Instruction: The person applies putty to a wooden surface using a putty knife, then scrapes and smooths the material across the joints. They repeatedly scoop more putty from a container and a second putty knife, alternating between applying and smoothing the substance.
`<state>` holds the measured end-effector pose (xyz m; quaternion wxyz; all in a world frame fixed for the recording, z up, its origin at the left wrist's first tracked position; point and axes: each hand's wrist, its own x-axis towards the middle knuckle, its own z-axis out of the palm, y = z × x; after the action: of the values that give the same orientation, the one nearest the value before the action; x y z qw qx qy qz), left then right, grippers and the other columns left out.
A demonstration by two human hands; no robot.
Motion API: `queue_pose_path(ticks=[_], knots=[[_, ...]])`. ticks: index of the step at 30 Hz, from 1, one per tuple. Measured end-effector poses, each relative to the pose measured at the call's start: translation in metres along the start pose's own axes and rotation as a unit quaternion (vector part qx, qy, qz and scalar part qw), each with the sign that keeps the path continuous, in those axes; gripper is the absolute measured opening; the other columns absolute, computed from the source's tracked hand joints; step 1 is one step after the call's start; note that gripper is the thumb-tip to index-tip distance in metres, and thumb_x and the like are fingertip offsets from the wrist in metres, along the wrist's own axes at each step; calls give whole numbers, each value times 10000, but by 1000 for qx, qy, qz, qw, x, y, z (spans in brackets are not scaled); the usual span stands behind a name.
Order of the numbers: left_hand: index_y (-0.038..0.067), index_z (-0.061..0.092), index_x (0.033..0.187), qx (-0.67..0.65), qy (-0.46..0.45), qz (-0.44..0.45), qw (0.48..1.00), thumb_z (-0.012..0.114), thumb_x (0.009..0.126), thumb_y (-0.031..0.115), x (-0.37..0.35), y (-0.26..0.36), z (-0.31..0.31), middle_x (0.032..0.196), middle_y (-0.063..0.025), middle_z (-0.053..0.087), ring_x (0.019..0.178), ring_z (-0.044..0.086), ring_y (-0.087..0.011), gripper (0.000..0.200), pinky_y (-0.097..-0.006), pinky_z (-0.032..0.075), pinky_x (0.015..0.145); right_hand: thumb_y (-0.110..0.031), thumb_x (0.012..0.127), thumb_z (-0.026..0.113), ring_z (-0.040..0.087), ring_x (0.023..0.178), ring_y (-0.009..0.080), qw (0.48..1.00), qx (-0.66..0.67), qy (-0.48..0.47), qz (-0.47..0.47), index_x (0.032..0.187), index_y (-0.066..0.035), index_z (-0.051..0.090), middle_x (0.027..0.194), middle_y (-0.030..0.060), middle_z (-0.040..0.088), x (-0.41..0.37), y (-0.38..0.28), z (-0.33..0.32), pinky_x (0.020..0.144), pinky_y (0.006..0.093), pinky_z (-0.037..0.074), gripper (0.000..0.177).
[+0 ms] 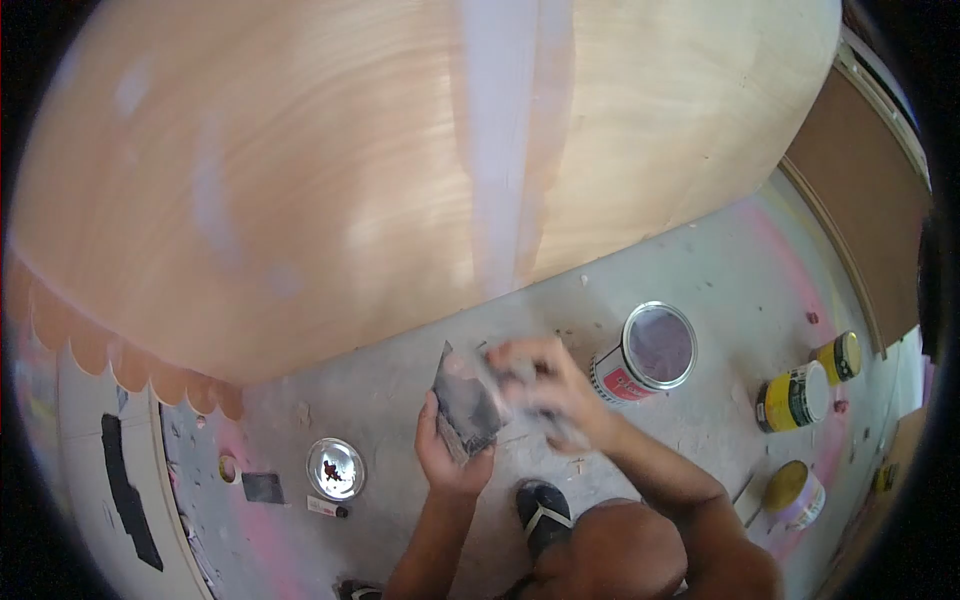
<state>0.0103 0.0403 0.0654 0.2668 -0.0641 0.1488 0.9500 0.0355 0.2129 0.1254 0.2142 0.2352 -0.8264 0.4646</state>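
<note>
My left hand [450, 462] is closed around the lower part of a dark grey flat piece [468, 410], held tilted above the floor. A pale pinkish-grey smear shows on the upper part of that piece. Just to the right, my right hand [560, 390] is smeared by motion. Its fingers curl around something greyish that I cannot make out, close to the flat piece's right edge. An opened can [660, 345] with a red and white label stands right of my right hand, and greyish-purple material shows in its mouth.
A large pale wooden panel [350, 180] with a whitish vertical strip rises ahead. At right stand a yellow-and-black can [793, 397], a smaller can [838, 358] and a tilted tin [795, 495]. A shiny round lid [336, 469], a small tube [326, 507] and a dark square [263, 488] lie at left.
</note>
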Motion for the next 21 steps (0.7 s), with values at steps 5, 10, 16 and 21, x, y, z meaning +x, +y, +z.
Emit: queue_pose_path(ticks=[5, 10, 16, 21], knots=[[11, 537, 1201, 186, 47, 162, 968, 457, 978, 327, -21, 4, 42, 1081, -111, 616, 1003, 605, -222, 395, -360, 478, 910, 139, 629, 592, 431, 1231, 374, 991, 23, -99, 90, 1315, -130, 525, 1295, 174, 431, -10, 18, 20, 1073, 427, 334, 740], [-25, 504, 1210, 245, -33, 147, 958, 479, 950, 364, -23, 16, 36, 1121, -154, 594, 1000, 602, -249, 468, -374, 474, 915, 121, 686, 615, 462, 1192, 376, 963, -254, 67, -65, 1328, -166, 530, 1254, 166, 526, 89, 20, -83, 1000, 452, 379, 709], [-20, 490, 1237, 208, -15, 99, 973, 457, 965, 375, -13, -1, 15, 1130, -168, 595, 995, 612, -271, 481, -391, 511, 871, 82, 874, 372, 446, 1127, 438, 786, -528, 266, -181, 1304, -153, 525, 1250, 235, 469, 289, -124, -194, 966, 498, 430, 513], [-48, 478, 1251, 187, -47, 50, 980, 470, 971, 355, -14, 4, -1, 1185, -176, 583, 1097, 581, -283, 491, -413, 465, 969, 90, 860, 378, 439, 1130, 451, 756, -562, 304, -143, 1304, -149, 527, 1274, 234, 471, 310, -102, -197, 968, 493, 438, 527]])
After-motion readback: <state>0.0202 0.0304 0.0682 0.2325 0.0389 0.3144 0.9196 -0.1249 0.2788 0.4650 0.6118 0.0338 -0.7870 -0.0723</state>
